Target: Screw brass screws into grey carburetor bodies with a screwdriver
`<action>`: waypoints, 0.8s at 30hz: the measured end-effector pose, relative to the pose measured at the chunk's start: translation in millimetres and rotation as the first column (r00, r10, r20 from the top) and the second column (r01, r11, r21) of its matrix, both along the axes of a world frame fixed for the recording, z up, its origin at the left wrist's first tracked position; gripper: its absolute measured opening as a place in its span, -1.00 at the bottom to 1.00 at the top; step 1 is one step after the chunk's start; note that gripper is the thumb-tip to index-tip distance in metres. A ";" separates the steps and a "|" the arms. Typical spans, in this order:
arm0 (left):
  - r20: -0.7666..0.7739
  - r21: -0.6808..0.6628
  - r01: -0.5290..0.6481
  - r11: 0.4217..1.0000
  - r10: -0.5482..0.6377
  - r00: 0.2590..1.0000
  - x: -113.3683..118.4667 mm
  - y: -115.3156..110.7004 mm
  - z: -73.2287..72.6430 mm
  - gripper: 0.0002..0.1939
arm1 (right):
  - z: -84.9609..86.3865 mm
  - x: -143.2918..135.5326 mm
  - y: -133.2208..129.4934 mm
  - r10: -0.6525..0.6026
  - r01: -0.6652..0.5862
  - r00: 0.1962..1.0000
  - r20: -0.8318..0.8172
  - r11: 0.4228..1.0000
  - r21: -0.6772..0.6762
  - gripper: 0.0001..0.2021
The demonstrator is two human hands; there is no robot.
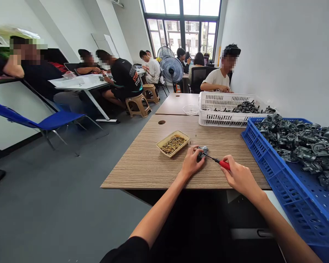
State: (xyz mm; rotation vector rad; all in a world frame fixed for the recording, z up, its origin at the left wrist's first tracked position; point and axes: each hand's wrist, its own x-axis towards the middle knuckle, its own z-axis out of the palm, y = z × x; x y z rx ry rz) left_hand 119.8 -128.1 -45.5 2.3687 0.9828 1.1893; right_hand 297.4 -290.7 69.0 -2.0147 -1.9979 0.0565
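On the wood-grain table (142, 168), my left hand (191, 161) grips a small grey metal carburetor (204, 149), fingers wrapped round its left side. My right hand (239, 175) is closed on the red handle of a screwdriver (224, 164). Its dark shaft points left, and the tip meets the carburetor; the exact contact spot is too small to make out. Just left of my left hand stands a cream tray (166, 154) full of small brass-coloured parts (174, 144). A couple of tiny pieces lie on the table beside the tray.
A blue crate (265, 157) heaped with carburetors (298, 140) stands at the right. Behind it is a white basket (222, 122) with dark metal parts, beside a clear dish (191, 110). A co-worker (219, 78) sits beyond; others work at a white table (84, 83) on the left.
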 end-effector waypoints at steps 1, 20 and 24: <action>0.000 0.000 0.000 1.000 0.000 1.000 0.1 0.0 0.1 -0.73 | 0.1 -0.1 0.1 -0.006 0.006 1.000 0.002 1.000 -0.006 -0.86; 0.003 0.009 0.001 1.000 -0.001 1.000 -0.1 -0.4 0.5 -0.75 | 1.3 0.4 0.9 -0.048 0.050 0.999 0.026 0.997 -0.066 -0.84; 0.008 0.010 -0.003 1.000 0.003 1.000 0.2 -0.3 0.2 -0.75 | 1.1 1.1 1.6 -0.067 0.071 0.997 0.044 0.995 -0.076 -0.82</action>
